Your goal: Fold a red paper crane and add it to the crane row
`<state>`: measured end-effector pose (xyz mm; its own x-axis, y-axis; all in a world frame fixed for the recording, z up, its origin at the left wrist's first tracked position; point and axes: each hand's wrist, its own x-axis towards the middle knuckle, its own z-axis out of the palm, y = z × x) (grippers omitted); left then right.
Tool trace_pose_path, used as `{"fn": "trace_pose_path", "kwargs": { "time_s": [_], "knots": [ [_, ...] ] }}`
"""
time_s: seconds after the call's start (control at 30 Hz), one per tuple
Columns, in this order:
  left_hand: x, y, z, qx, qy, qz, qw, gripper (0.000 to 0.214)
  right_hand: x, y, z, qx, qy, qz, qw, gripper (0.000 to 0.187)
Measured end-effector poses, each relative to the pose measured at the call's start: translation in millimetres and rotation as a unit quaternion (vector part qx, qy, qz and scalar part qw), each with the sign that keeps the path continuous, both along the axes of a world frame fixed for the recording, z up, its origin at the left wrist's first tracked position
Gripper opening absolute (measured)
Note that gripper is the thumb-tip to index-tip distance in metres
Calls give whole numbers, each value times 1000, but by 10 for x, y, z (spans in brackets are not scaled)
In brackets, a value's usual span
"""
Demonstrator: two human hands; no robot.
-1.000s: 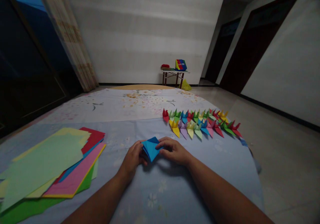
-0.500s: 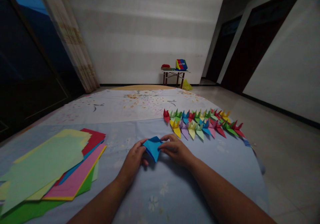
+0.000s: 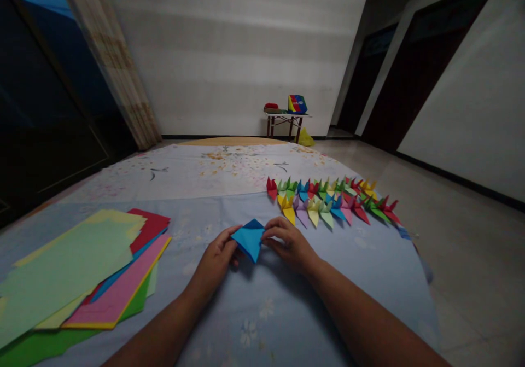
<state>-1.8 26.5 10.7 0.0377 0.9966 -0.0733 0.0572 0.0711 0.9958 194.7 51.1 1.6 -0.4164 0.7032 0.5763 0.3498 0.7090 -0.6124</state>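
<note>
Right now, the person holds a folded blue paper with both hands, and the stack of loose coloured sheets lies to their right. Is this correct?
Not quite: the stack of loose coloured sheets lies to the person's left, as the head view shows. The left hand and right hand do hold the folded blue paper.

Before the white wall (image 3: 229,55) we see a small side table (image 3: 287,115) bearing a red object (image 3: 271,105) and a multicoloured box (image 3: 297,104), with a yellow plastic bag (image 3: 304,138) beside it. A patterned curtain (image 3: 112,55) hangs at left, 2 dark doors (image 3: 438,60) at right.
</note>
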Motion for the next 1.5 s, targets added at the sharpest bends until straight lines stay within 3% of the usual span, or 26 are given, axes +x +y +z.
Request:
{"fn": "trace_pose_path", "kwargs": {
  "time_s": [0.17,0.6,1.2,1.5],
  "knots": [
    [19,18,-16,-5,-29,-18,999,65,-7,-12,39,-7,4,12,1000,12],
    [-3,2,-18,0,-83,-10,996,42,-7,-23,7,-7,-28,12,1000,15],
    [-2,-15,19,-31,-116,-4,993,41,0,3,-37,9,-52,3,999,15],
    [28,-45,95,-68,-163,4,984,43,9,18,-21,-9,-6,16,1000,12]
  ]
}}
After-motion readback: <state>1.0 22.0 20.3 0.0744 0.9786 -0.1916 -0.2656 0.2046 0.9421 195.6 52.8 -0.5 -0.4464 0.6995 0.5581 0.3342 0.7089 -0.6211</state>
